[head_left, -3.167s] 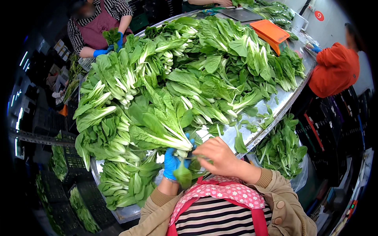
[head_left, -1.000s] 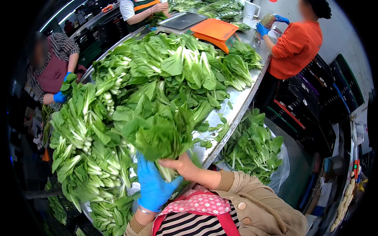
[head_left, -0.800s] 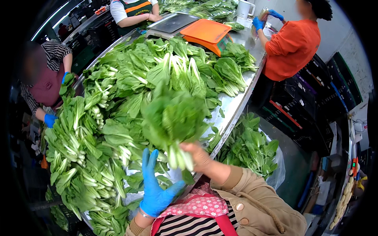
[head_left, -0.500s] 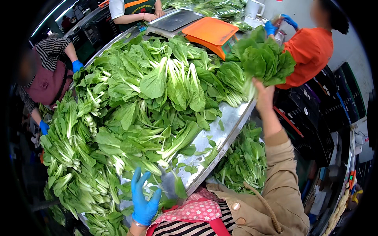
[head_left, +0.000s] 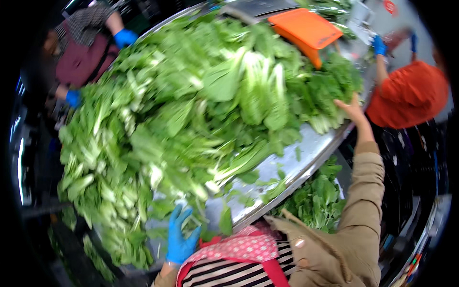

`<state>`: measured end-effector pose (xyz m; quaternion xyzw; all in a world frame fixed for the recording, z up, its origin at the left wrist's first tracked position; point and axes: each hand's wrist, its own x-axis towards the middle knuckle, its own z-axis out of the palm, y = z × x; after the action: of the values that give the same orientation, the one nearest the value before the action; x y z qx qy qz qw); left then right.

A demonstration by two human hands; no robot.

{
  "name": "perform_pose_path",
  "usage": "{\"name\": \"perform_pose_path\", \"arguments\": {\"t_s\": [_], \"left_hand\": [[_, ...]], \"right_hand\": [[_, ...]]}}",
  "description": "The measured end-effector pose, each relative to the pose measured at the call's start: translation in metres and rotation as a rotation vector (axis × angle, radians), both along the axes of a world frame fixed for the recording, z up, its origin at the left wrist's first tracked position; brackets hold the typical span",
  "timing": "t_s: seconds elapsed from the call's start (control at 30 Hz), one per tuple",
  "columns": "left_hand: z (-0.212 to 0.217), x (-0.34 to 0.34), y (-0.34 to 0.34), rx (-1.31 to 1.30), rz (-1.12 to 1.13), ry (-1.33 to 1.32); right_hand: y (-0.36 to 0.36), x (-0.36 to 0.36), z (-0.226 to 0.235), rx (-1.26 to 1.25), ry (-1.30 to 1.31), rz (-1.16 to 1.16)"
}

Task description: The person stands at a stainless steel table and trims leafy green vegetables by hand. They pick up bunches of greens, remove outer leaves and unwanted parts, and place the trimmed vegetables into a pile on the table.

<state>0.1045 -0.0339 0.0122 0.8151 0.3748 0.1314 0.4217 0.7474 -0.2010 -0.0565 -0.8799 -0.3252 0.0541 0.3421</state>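
At the far left, a co-worker in a purple apron (head_left: 83, 60) leans beside the heap of leafy greens (head_left: 181, 119): broad, bright leaves, thick whitish stalks, blurred. The left hand (head_left: 181, 239), gloved in blue, is empty, fingers loosely bent and parted. Farther right, on the metal table (head_left: 282, 165) near the orange scale (head_left: 306, 29), lies a darker-leaved bunch (head_left: 330, 88), pale stalk ends toward the near edge. At its right side, the bare right hand (head_left: 354, 110) has thumb and fingers spread, grip released; I cannot tell whether they touch.

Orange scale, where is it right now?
In the head view, the orange scale is at the upper right, on the table, just beyond the greens by the right hand.
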Motion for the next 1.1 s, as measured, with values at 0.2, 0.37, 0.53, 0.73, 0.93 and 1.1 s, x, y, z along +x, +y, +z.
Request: {"name": "perform_pose_path", "arguments": {"t_s": [0.2, 0.37, 0.53, 0.73, 0.93, 1.1], "left_hand": [[0.002, -0.027, 0.013, 0.266, -0.367, 0.201], [-0.033, -0.050, 0.010, 0.379, -0.519, 0.297], [-0.052, -0.063, 0.025, 0.445, -0.591, 0.159], [-0.048, -0.087, 0.034, 0.576, -0.510, 0.179], [-0.070, -0.109, 0.035, 0.468, -0.512, 0.183], [-0.073, -0.106, 0.035, 0.514, -0.507, 0.160]], "right_hand": [[-0.019, -0.072, 0.062, -0.521, -0.445, -0.426], [0.046, -0.232, 0.103, 0.086, -0.083, 0.174], [0.089, -0.420, 0.089, -0.042, 0.092, 0.872], [0.133, -0.490, 0.030, -0.102, -0.306, 0.606], [0.143, -0.496, 0.057, 0.104, -0.247, 0.447], [0.150, -0.505, 0.102, 0.291, -0.354, 0.390]]}}
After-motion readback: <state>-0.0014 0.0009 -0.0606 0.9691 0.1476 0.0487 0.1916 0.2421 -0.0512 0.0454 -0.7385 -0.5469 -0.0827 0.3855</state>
